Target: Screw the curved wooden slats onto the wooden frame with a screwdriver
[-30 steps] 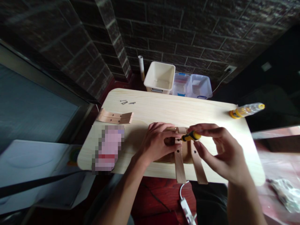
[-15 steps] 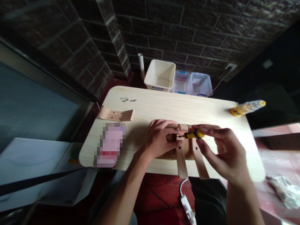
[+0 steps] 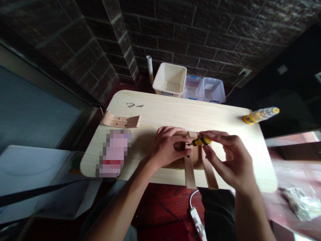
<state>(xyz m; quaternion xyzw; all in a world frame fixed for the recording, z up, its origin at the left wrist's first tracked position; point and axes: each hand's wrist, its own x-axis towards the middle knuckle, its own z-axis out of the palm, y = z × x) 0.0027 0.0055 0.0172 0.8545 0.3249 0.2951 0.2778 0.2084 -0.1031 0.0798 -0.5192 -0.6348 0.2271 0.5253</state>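
In my right hand (image 3: 232, 157) is a short yellow-and-black screwdriver (image 3: 201, 140), gripped by thumb and fingers and pointing left. Its tip meets a dark screw or hole in the left wooden strip (image 3: 190, 174). My left hand (image 3: 168, 145) holds that strip's left side, index finger and thumb on either side of the tip. Beneath lies a brown wooden piece (image 3: 197, 155), partly covered by my left hand. A second wooden strip (image 3: 210, 174) with a dark hole runs alongside, its upper part behind my right hand.
On the table (image 3: 155, 112) are several loose screws (image 3: 132, 105), a pair of bent wooden strips (image 3: 121, 121), a blurred pink object (image 3: 114, 154) and a clear tube with yellow ends (image 3: 262, 115). Behind stand a cream bin (image 3: 170, 78) and clear plastic boxes (image 3: 213, 90).
The whole view has shifted slightly, so everything sits a little further left. Both hands keep their places at the strip, the screwdriver tip still at the same spot.
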